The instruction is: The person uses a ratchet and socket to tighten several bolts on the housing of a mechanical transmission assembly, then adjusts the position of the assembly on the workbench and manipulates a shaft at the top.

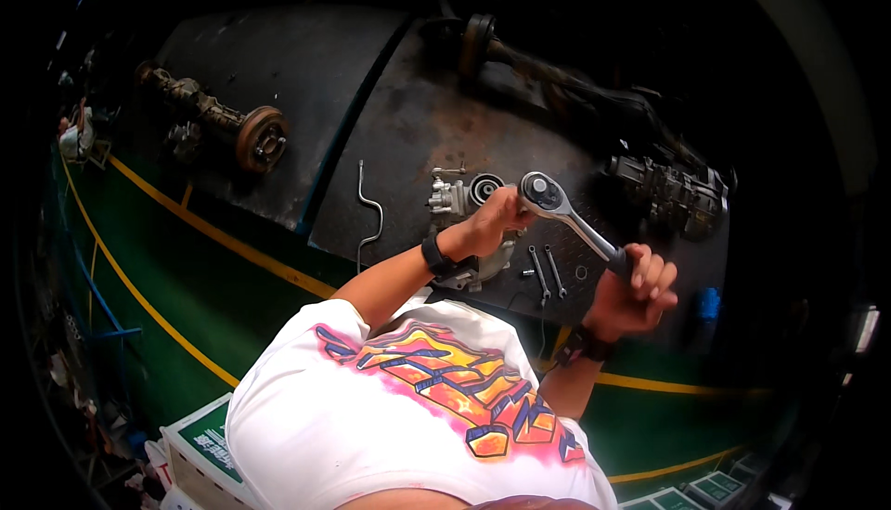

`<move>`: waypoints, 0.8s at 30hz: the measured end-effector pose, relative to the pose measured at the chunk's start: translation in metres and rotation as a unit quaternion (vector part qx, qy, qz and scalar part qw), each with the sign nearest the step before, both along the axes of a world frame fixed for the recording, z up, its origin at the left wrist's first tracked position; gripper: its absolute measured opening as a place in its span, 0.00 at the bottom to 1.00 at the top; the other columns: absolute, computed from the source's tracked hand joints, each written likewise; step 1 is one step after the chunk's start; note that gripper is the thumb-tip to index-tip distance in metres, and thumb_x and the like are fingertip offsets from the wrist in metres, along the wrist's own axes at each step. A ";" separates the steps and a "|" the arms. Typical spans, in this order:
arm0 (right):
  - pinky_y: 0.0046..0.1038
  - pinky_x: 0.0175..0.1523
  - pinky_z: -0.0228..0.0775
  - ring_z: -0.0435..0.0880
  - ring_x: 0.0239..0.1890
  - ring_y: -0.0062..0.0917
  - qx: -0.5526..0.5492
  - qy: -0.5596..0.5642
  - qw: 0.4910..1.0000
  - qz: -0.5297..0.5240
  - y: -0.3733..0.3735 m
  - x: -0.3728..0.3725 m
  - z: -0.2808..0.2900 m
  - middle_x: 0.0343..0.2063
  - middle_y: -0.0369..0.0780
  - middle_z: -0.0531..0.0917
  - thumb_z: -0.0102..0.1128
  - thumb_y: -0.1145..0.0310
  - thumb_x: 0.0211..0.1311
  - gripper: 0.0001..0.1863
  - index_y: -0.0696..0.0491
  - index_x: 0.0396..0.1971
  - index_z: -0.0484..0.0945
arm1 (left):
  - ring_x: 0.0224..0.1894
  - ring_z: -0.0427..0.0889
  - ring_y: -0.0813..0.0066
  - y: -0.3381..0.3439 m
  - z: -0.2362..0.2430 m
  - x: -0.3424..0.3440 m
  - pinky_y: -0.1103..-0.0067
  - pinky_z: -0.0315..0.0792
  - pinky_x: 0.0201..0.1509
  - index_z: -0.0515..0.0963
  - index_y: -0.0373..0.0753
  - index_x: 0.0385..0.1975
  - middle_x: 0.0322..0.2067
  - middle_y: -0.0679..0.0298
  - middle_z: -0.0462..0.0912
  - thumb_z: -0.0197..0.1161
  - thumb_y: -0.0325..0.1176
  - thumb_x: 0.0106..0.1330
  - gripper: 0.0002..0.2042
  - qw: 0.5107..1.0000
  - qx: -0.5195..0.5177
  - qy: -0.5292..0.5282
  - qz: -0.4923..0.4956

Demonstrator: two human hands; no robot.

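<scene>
My left hand point(492, 225) is closed at the head of a silver ratchet wrench point(566, 211), around its underside. My right hand point(634, 292) grips the wrench's dark handle end. Below and behind my left hand lies a metal housing assembly point(455, 196) with a round opening, partly hidden by that hand and arm. To its right on the dark metal table point(390, 111) are two combination wrenches point(554, 269), a small fitting and a ring point(581, 272). A bent metal rod point(373, 208) lies to the left of the housing.
A rusty axle with a hub point(260, 141) lies on the left table. A long axle point(520, 69) and a gearbox point(673, 194) occupy the back and right, with a blue cylinder point(708, 306) near the right edge. Boxes point(209, 440) stand on the green, yellow-lined floor.
</scene>
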State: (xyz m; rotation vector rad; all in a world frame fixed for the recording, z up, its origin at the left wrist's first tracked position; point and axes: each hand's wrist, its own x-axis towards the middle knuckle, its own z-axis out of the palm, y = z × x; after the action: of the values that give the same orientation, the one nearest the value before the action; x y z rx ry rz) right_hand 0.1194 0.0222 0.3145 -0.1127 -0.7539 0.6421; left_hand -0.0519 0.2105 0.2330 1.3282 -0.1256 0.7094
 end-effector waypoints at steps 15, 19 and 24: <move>0.28 0.49 0.71 0.70 0.23 0.16 -0.074 0.159 0.885 0.432 0.154 0.080 0.021 0.17 0.26 0.68 0.57 0.66 0.77 0.17 0.44 0.24 0.66 | 0.29 0.63 0.81 -0.004 -0.001 -0.019 0.78 0.61 0.34 0.75 0.37 0.39 0.30 0.73 0.69 0.54 0.56 0.87 0.24 0.998 0.048 -0.028 0.016; 0.31 0.55 0.69 0.71 0.27 0.18 -0.061 0.110 0.954 0.274 0.097 0.065 0.030 0.19 0.28 0.69 0.56 0.66 0.77 0.13 0.45 0.29 0.67 | 0.32 0.61 0.80 -0.007 -0.013 -0.016 0.78 0.61 0.37 0.77 0.39 0.46 0.33 0.72 0.69 0.55 0.49 0.88 0.17 0.995 0.070 -0.047 0.056; 0.36 0.64 0.68 0.74 0.33 0.22 -0.044 0.026 0.996 0.078 0.017 0.013 0.035 0.20 0.31 0.70 0.59 0.67 0.76 0.12 0.45 0.32 0.66 | 0.31 0.74 0.76 -0.016 0.009 -0.019 0.76 0.71 0.37 0.82 0.35 0.44 0.30 0.67 0.78 0.59 0.39 0.86 0.13 0.985 0.105 -0.022 0.136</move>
State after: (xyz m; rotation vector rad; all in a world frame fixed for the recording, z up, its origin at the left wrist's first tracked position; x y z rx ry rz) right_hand 0.1323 0.0388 0.3496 -0.1185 -0.6883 0.8239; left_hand -0.0708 0.1950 0.2419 1.5500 -0.0552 0.9781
